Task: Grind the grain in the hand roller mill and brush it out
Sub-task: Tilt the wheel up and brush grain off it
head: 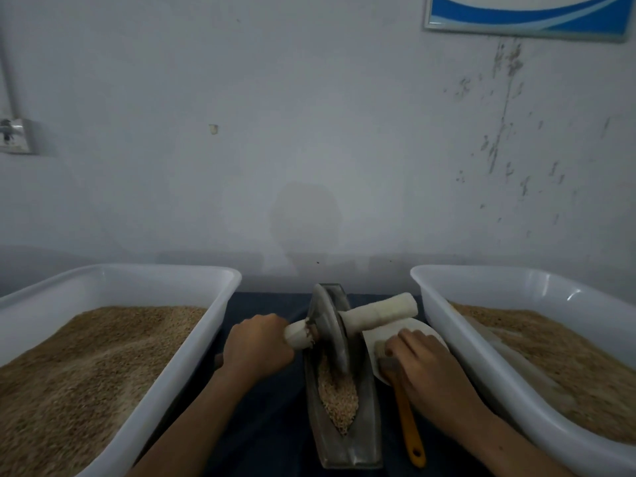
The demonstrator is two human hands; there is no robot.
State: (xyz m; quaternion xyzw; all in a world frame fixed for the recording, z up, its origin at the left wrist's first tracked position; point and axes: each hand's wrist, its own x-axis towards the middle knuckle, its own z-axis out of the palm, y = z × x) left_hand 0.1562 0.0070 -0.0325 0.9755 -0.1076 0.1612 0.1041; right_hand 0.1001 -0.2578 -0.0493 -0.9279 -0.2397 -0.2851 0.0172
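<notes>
Mill: my boat-shaped trough lies mid-table, lengthwise from the near edge toward the wall, with the wheel standing on edge in its far half.
Grain: a heap sits in the trough's near half, just beside the wheel.
Left hand: my left hand is curled round the wheel's left handle.
Right hand: my right hand grips the brush near its head, over a white dish; the orange handle points to the near edge.
Right handle: the wrapped right handle sticks out free, above the dish.
Tubs: a left tub and a right tub, both holding grain, flank the mill.
Room: narrow strips of dark table run between the trough and each tub; the right strip is filled by dish and brush.
</notes>
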